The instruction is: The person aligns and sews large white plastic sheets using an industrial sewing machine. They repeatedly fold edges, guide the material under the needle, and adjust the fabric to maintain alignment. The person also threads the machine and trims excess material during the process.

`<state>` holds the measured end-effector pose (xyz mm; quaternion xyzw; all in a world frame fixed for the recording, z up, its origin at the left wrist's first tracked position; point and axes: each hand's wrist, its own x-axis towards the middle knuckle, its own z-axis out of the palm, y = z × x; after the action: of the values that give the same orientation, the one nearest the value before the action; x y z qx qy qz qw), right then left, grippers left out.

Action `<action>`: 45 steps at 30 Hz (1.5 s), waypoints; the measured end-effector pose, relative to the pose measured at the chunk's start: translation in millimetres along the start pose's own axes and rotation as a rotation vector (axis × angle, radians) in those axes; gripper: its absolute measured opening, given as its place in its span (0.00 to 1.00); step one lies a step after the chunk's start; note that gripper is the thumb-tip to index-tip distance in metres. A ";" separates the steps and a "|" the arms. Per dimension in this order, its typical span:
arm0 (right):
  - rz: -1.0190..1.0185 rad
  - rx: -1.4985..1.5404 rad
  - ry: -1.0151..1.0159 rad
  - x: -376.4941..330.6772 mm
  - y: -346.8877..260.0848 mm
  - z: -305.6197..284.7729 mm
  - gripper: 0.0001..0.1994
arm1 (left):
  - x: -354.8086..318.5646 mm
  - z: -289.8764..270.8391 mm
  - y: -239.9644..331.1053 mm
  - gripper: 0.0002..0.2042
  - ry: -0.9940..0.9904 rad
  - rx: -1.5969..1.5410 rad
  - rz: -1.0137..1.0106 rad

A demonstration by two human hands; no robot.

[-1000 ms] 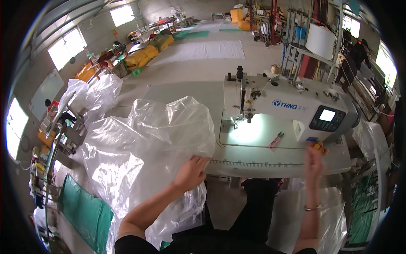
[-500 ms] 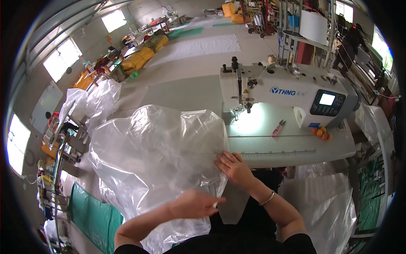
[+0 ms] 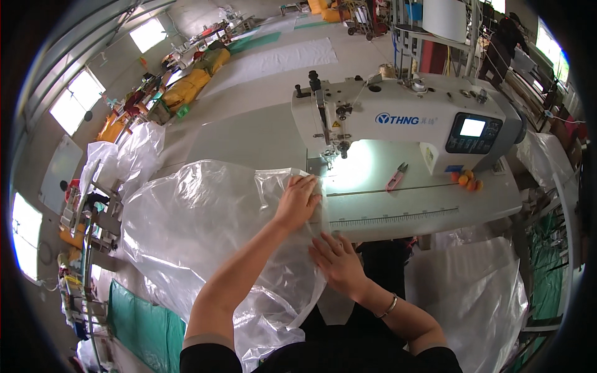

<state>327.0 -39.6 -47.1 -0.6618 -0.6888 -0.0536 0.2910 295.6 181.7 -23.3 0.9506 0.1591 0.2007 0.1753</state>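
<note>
A large, glossy sheet of clear plastic [image 3: 205,217] spreads over the left of the sewing table and hangs down toward me. Near its far right corner my left hand [image 3: 298,202] is closed on the edge, fingers bunched and thumb to the right. Closer to me, my right hand [image 3: 339,264] lies with fingers apart on the sheet's right edge, by the table's front rim. Just beyond my left hand stands the white sewing machine [image 3: 398,124]; its lit needle area [image 3: 329,158] is a short way from the sheet's corner.
Pink-handled thread snips [image 3: 395,177] and several small orange-yellow round things [image 3: 467,180] lie on the table [image 3: 398,221], right of the needle. More clear plastic [image 3: 466,292] hangs at lower right. Green sheeting [image 3: 143,317] lies at lower left. A person [image 3: 502,46] stands at far right.
My left hand has moved from near my body up to the sheet's far right corner and closed there. My right hand stays at the edge, slightly nearer me in view. The view has shifted.
</note>
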 end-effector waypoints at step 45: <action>0.068 -0.036 0.075 9.8 23.1 -63.9 0.24 | 31.5 -24.3 20.0 0.12 0.360 -0.217 -0.002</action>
<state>370.3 -57.5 3.1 -0.6876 -0.6534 -0.0809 0.3063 317.0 182.2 15.8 0.8749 0.1662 0.3830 0.2455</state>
